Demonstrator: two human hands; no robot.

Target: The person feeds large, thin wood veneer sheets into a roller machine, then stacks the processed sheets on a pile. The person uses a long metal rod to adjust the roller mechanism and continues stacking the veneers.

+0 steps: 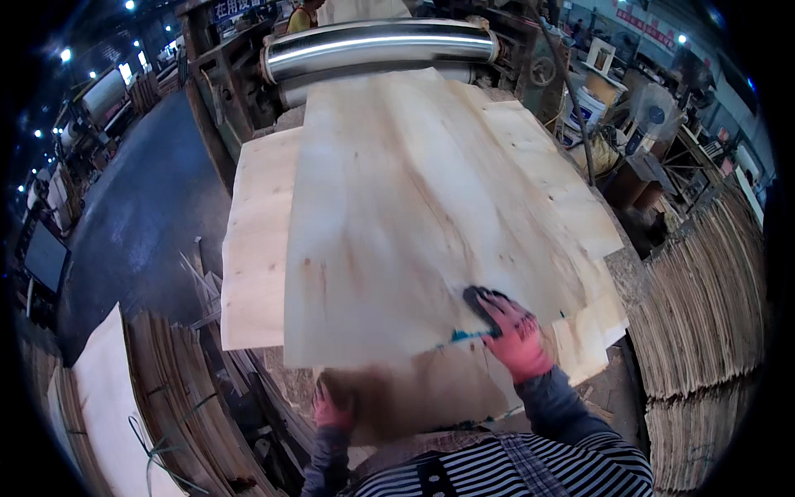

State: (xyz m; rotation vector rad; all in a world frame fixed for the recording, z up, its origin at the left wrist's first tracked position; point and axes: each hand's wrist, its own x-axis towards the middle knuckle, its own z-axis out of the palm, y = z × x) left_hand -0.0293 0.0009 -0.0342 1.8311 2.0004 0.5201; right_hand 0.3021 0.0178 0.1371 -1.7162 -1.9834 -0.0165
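Note:
A wide, pale veneer sheet (381, 207) with brown grain streaks lies over other veneer sheets on the bed before me. My right hand (512, 331), in a pink glove with dark fingertips, rests near its front edge with the fingers stretched out over the surface. Beside that hand, a blue-green stain marks the edge. Closer to my body is a browner veneer sheet (447, 385), partly under the pale one. At its left side is my left hand (331, 410), also in a pink glove; its fingers are blurred and partly hidden, so any grip is unclear.
A shiny metal roller (381, 50) spans the machine at the far end. Tall veneer stacks (704, 290) stand on the right, and tied bundles (178, 381) at the lower left. Blue-grey floor (141, 190) runs along the left. Another person (303, 16) is behind the roller.

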